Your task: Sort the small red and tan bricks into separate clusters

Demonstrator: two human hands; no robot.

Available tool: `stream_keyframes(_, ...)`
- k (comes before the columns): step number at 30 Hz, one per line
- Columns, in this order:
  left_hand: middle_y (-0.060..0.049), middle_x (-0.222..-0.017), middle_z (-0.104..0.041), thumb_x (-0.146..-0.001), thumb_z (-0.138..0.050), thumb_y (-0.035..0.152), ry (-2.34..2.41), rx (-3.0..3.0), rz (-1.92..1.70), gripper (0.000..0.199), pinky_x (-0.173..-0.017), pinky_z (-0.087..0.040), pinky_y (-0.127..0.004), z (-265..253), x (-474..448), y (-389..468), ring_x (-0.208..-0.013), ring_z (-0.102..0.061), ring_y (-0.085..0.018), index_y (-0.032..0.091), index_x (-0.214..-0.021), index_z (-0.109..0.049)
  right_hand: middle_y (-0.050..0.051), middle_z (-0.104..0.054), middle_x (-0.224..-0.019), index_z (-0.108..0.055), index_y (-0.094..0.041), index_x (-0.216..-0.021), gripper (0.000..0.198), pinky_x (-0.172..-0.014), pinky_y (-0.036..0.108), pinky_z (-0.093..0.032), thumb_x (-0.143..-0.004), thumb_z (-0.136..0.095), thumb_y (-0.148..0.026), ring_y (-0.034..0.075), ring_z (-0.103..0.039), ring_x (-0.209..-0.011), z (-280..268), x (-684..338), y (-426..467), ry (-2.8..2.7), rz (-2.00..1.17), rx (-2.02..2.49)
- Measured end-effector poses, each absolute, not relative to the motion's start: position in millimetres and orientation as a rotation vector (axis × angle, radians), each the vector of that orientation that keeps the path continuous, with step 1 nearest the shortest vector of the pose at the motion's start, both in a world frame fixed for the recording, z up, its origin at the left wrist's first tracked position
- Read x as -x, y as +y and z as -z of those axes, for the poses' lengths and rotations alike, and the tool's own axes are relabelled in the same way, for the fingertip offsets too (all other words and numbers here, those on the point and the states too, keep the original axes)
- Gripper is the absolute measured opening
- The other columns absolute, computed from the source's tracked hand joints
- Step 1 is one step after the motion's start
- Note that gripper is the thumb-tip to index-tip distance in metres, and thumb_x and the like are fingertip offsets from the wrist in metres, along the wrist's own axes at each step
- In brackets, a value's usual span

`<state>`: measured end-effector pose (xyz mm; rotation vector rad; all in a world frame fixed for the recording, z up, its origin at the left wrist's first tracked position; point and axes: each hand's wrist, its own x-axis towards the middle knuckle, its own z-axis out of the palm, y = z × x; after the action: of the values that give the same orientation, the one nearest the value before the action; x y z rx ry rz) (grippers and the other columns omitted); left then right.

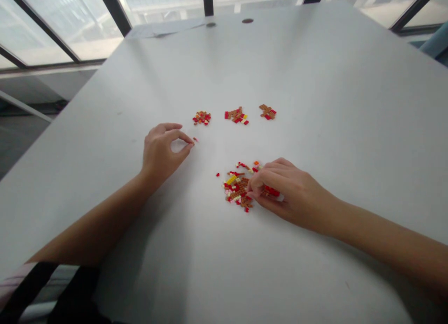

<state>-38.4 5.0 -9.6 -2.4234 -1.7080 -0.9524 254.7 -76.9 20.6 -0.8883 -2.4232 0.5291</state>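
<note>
My left hand (161, 150) pinches thumb and forefinger together at a tiny reddish-brown piece, just below the small left pile. A small red piece (195, 139) lies right by those fingertips. My right hand (285, 191) reaches into the large mixed pile of toy building bricks (238, 189), which are red, brown, yellow, cream and pink. Its thumb and forefinger are closed at the pile's right side; whatever they hold is hidden. Red bricks (271, 191) show beneath that palm. One loose red brick (217, 174) sits left of the pile.
Farther back, three smaller groups lie in a row: tiny red and orange bricks (202, 118), brown and red bricks with some yellow (237, 115), and brown and red plates (268, 112). They rest on a white table (332, 104), with windows beyond its far edge.
</note>
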Motion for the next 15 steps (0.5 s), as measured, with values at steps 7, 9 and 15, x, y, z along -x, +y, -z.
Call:
stream_keyframes(7,-0.005,-0.118,-0.069,-0.082,-0.071,0.027,-1.665,2.339,0.951,0.002,-0.101,-0.047,-0.052,4.5,29.2,-9.6,-0.111,-0.064,-0.029,0.027,-0.084,-0.071,0.0,-0.069,-0.075,-0.054,-0.022,-0.082,0.013,-0.078,0.032,-0.043,-0.094,-0.052,-0.017,0.013,-0.061,-0.068,-24.6,-261.1,-85.5,-2.441,-0.512,0.86)
stream_keyframes(9,-0.006,-0.12,-0.069,-0.081,-0.072,0.027,-1.628,2.362,0.927,0.002,-0.101,-0.046,-0.053,2.7,27.5,-12.0,-0.111,-0.064,-0.029,0.026,-0.079,-0.071,-0.001,-0.068,-0.075,-0.053,-0.022,-0.082,0.013,-0.077,0.031,-0.043,-0.094,-0.052,-0.016,0.013,-0.06,-0.068,-24.7,-260.8,-84.9,-2.444,-0.49,0.841)
stream_keyframes(15,-0.005,-0.12,-0.069,-0.083,-0.07,0.028,-1.536,2.363,0.835,0.011,-0.099,-0.045,-0.055,6.0,28.0,-12.0,-0.111,-0.063,-0.031,0.033,-0.09,-0.077,-0.002,-0.068,-0.074,-0.053,-0.021,-0.083,0.013,-0.077,0.031,-0.043,-0.094,-0.053,-0.014,0.012,-0.06,-0.068,-24.3,-259.6,-83.9,-2.442,-0.446,0.831)
